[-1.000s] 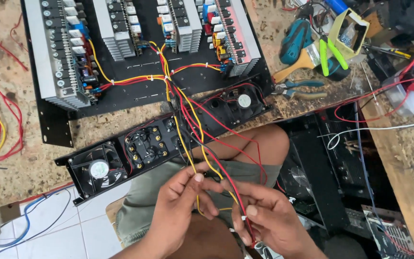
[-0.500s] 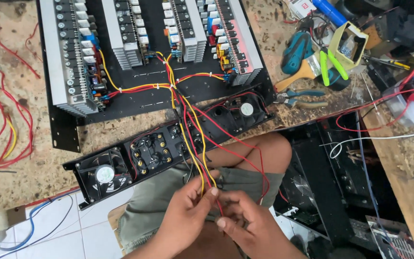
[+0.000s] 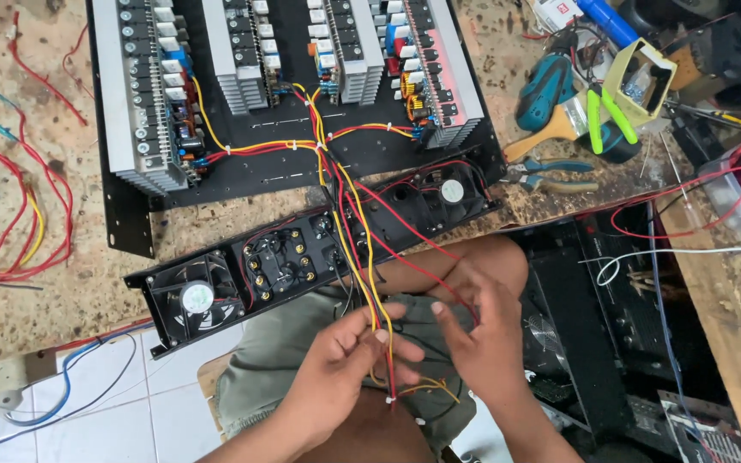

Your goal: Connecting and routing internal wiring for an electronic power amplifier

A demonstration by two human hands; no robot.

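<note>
A bundle of red and yellow wires (image 3: 369, 283) runs from the black chassis (image 3: 302, 163) with its heatsink boards down over my lap. My left hand (image 3: 336, 369) pinches the bundle between thumb and fingers just above a small white tie. My right hand (image 3: 482, 343) sits beside it, fingers curled around the loose red and black wires on the right of the bundle. A long black rear panel (image 3: 302, 257) with two fans and round terminals hangs off the bench edge just above both hands.
Loose red and yellow wires (image 3: 19, 223) lie at the bench's left. A brush (image 3: 551, 129), pliers (image 3: 551, 171), a green-handled tool (image 3: 611, 111) and a small open box (image 3: 641, 81) sit at the right. Dark equipment cases (image 3: 611, 326) stand on the floor to my right.
My hands have shifted along the wire bundle and my view has drifted, showing more of the bench's left. The left hand now grips higher on the bundle; the right hand has spread slightly away.
</note>
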